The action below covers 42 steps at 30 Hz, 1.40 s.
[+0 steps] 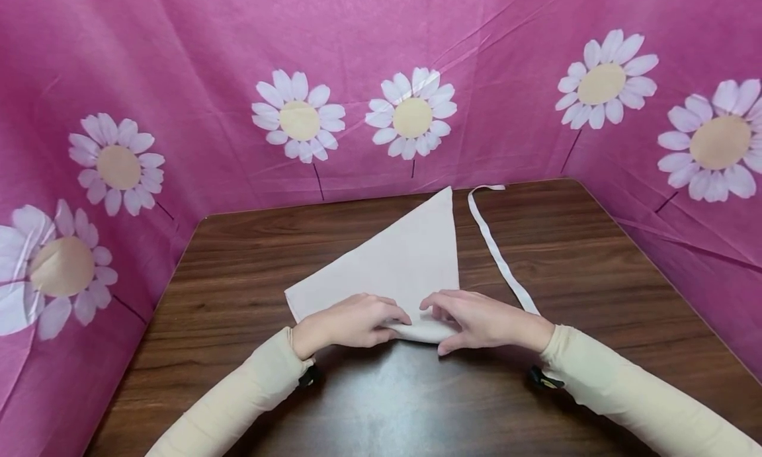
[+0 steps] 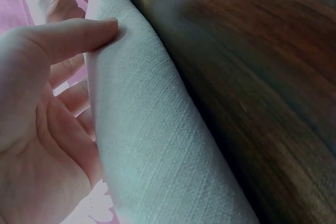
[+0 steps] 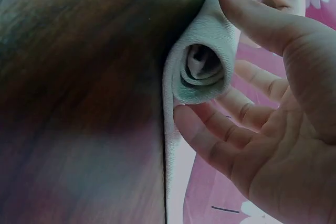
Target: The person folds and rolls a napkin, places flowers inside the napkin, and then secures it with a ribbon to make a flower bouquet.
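Note:
An off-white cloth (image 1: 387, 258) lies on the table, its flat part tapering to a point at the back. Its near edge is rolled into a tube (image 2: 142, 98), and the spiral end of that roll (image 3: 202, 72) shows in the right wrist view. My left hand (image 1: 360, 319) holds the left part of the roll, thumb on the near side and fingers behind. At the right end, my right hand (image 1: 476, 319) has its thumb against the roll and its fingers bent round the far side. A white ribbon (image 1: 500, 258) runs from behind the right wrist towards the back edge.
Dark wood-grain tabletop (image 1: 238, 265) surrounds the cloth. A pink curtain (image 1: 357, 34) printed with white daisies hangs close behind the table and along both sides. Black straps (image 1: 543, 379) sit under both wrists, below the cream sleeves.

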Motion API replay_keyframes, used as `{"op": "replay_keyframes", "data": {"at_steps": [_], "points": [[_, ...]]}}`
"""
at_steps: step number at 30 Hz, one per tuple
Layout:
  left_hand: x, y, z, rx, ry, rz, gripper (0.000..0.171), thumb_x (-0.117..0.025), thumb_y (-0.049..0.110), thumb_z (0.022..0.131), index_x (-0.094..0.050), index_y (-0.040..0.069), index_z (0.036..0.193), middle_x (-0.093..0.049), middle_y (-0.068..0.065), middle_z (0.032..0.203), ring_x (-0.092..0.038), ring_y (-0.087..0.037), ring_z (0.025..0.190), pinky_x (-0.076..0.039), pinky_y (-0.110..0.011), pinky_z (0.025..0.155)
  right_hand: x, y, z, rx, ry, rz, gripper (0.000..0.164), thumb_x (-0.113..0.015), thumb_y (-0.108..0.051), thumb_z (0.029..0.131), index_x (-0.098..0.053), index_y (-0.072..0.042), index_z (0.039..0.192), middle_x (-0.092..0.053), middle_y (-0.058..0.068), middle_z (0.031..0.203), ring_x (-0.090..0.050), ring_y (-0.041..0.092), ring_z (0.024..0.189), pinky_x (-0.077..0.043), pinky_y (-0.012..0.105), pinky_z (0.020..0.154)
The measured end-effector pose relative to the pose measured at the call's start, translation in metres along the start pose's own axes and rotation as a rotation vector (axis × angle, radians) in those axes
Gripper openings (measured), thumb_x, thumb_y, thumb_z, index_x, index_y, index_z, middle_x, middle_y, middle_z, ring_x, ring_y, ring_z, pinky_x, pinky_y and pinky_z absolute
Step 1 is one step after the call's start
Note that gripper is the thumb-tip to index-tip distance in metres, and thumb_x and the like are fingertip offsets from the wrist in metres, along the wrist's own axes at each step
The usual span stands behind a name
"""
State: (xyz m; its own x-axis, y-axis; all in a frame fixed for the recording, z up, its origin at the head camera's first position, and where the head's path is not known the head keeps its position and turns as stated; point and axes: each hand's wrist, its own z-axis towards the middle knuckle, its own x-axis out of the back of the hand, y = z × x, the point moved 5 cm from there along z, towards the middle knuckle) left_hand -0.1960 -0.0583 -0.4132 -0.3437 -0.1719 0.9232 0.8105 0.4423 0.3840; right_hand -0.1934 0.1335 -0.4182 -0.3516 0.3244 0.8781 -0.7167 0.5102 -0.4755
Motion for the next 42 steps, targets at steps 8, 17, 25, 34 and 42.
{"op": "replay_keyframes", "data": {"at_steps": [8,17,25,34,42], "points": [[0.000,0.000,0.002,0.032,0.003,-0.089,0.022,-0.061,0.019,0.102,-0.072,0.016,0.122,-0.068,0.010,0.108,-0.058,0.001,0.090,-0.047,-0.020,0.085,0.000,0.004,0.001,0.002,-0.012,0.012,0.023,-0.083,-0.019,0.085,-0.069,-0.021,0.103,-0.063,-0.016,0.097,-0.057,0.003,0.084,-0.050,0.030,0.077],[0.007,0.004,-0.003,0.033,0.070,0.018,0.028,-0.064,0.014,0.101,-0.068,0.014,0.128,-0.068,0.003,0.116,-0.063,-0.010,0.102,-0.050,-0.031,0.094,0.006,0.013,0.000,-0.039,-0.012,0.076,0.031,-0.082,-0.016,0.087,-0.067,-0.014,0.115,-0.070,-0.012,0.095,-0.059,0.003,0.080,-0.051,0.033,0.077],[0.004,0.005,-0.006,-0.020,0.109,0.123,0.025,-0.067,0.009,0.097,-0.074,0.018,0.120,-0.066,0.005,0.107,-0.063,-0.012,0.098,-0.051,-0.030,0.089,0.011,0.017,-0.003,-0.068,0.031,0.071,0.059,-0.084,-0.019,0.086,-0.053,-0.008,0.135,-0.070,-0.002,0.101,-0.064,0.010,0.088,-0.052,0.036,0.080],[0.001,0.003,-0.005,-0.006,0.104,0.118,0.024,-0.072,0.019,0.095,-0.074,0.018,0.120,-0.066,0.006,0.107,-0.062,-0.009,0.093,-0.052,-0.029,0.085,0.012,0.019,-0.005,-0.072,0.033,0.106,0.065,-0.085,-0.015,0.084,-0.050,-0.006,0.138,-0.068,0.000,0.100,-0.060,0.010,0.079,-0.050,0.029,0.071],[-0.006,0.005,-0.006,0.061,0.071,0.160,0.043,-0.085,0.028,0.084,-0.071,0.020,0.124,-0.064,0.005,0.115,-0.062,-0.011,0.100,-0.052,-0.030,0.084,0.016,0.023,-0.004,-0.082,0.035,0.093,0.065,-0.084,-0.009,0.084,-0.049,-0.005,0.139,-0.067,0.002,0.100,-0.062,0.012,0.080,-0.052,0.032,0.073]]}}
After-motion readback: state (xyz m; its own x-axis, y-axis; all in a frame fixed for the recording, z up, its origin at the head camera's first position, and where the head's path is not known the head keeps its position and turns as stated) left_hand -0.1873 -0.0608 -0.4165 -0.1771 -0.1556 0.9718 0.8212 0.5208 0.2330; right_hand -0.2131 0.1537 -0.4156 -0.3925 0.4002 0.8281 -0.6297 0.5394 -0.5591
